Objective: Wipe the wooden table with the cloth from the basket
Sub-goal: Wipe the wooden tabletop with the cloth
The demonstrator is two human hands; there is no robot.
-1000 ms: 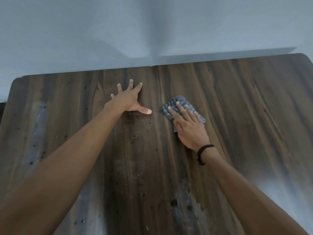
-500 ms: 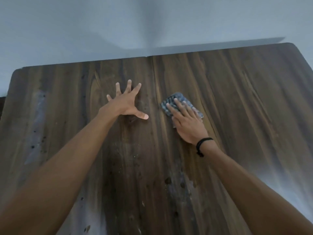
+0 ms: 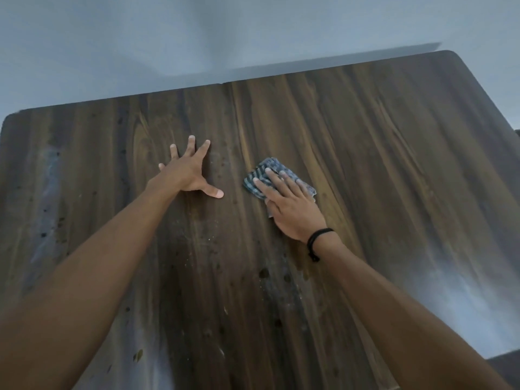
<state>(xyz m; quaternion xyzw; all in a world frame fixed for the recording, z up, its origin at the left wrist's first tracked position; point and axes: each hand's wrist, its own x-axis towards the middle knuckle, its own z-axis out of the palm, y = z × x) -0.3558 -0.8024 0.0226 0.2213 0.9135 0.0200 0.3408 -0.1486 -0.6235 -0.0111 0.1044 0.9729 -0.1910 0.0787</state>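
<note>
- Background: a plain pale grey wall [image 3: 197,38] stands behind the far edge of a dark brown wooden table with streaked grain and rounded corners [image 3: 394,164]. The tabletop fills most of the view.
- Surface condition: dark spots and pale, dusty smears show on the near-centre boards and along the left and right margins.
- Task item: a small folded cloth, blue-grey with white stripes [image 3: 267,170], lies flat on the tabletop just right of centre, in the far half.
- Orientation: its long axis runs on a diagonal from far-left to near-right. The exposed short end faces far-left, and the near-right portion is hidden under the palm.
- Right hand [image 3: 292,209]: laid palm-down on the cloth, fingers straight and slightly spread, pressing it to the wood. The fingertips point far-left, roughly along the cloth's length. A black cord wristband [image 3: 318,240] sits at the wrist.
- Left hand [image 3: 187,175]: flat on bare wood, near the cloth's left side but clear of it, fingers splayed wide and thumb stretched toward the cloth, holding nothing.
- Both forearms reach in from the near edge — bare, no sleeves visible.
</note>
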